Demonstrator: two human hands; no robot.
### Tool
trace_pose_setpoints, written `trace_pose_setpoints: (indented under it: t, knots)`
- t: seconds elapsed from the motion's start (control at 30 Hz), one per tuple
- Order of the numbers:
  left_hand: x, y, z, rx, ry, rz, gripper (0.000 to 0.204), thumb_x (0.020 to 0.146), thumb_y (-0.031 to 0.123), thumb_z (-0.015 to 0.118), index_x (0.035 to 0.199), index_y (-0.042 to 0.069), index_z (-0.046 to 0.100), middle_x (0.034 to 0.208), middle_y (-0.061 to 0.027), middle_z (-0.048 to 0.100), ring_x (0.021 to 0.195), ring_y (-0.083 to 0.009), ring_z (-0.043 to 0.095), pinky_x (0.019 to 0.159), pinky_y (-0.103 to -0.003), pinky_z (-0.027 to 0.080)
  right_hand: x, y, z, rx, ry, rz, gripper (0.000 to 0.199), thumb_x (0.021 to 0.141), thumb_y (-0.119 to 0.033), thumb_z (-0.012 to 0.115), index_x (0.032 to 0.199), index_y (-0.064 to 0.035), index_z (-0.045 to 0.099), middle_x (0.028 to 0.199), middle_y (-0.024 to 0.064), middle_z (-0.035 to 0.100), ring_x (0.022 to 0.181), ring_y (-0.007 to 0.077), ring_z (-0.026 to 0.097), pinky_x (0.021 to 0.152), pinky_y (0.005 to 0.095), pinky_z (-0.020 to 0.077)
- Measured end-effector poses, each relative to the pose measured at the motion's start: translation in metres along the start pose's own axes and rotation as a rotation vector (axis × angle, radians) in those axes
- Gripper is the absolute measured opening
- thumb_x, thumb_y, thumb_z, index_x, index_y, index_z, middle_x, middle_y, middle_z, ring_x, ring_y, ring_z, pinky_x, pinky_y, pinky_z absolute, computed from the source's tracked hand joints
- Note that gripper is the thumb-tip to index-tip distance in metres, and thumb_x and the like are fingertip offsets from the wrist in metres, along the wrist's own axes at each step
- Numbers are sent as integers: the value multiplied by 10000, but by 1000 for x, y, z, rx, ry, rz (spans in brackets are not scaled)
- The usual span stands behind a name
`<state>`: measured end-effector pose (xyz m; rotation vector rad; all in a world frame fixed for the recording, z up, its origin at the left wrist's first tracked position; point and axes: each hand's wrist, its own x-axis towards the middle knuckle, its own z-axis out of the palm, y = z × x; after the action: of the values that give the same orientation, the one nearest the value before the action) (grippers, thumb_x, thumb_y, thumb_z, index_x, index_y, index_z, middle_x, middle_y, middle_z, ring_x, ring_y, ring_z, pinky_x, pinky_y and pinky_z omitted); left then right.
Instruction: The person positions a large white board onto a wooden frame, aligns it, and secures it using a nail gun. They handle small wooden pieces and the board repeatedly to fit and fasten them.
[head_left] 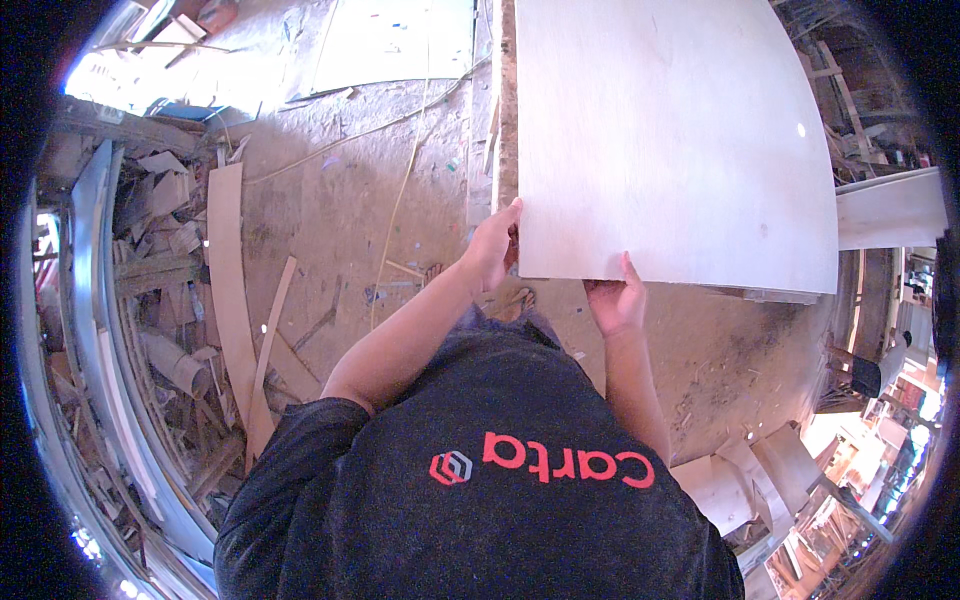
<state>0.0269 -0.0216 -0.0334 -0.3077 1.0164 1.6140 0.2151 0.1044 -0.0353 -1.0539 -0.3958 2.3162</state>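
Observation:
A large pale plywood sheet (670, 150) spreads out in front of me, its near edge close to my body. At its near left corner, my left hand (490, 248) grips the left edge, thumb pointing forward; some of its fingers are hidden. Along the near edge, my right hand (618, 300) is closed on the sheet with the thumb on top and the fingers underneath. More board edges (780, 297) show just below the sheet at the near right, and a rough brown edge runs beneath its left side.
Wood scraps (170, 220) are heaped at the left, beside long leaning strips (228, 300). A yellowish cord (405, 185) crosses the dusty floor (340, 210). Another board (890, 210) juts out at the right. Loose plywood pieces (715, 490) lie at the lower right.

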Motion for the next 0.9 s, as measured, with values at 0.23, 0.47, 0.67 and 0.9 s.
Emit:
trace_pose_setpoints:
  t: [0.23, 0.47, 0.67, 0.9]
  knots:
    - [12, -1, -7, 44, -52, 28, 459, 1046, 383, 427, 1252, 8, 592, 1234, -122, 651, 1101, -264, 626, 984, -433, 469, 0, 12, 4, -114, 57, 30, 421, 964, -289, 626, 1301, -55, 528, 1294, 96, 591, 1202, 264, 555, 1039, 445, 442]
    - [13, 3, -6, 33, -68, -15, 475, 1059, 389, 382, 1281, 15, 575, 1217, -109, 658, 1089, -250, 630, 969, -401, 480, 10, 11, -5, -101, 94, -94, 442, 948, -229, 650, 1306, -9, 515, 1255, 98, 596, 1190, 267, 557, 1043, 428, 436]
    - [11, 7, -4, 28, -88, -35, 443, 1073, 372, 344, 1273, 51, 575, 1196, -80, 651, 1071, -204, 614, 943, -362, 475, 5, 10, 1, -103, 150, -136, 413, 961, -204, 618, 1299, 12, 522, 1264, 107, 596, 1202, 261, 555, 1046, 422, 434]
    - [7, 7, 0, 58, -99, 2, 484, 1065, 396, 343, 1284, 35, 580, 1220, -111, 668, 1093, -242, 640, 994, -395, 474, 4, 10, 1, -121, 98, -156, 390, 992, -201, 553, 1308, 23, 516, 1295, 118, 591, 1223, 262, 549, 1060, 416, 424]
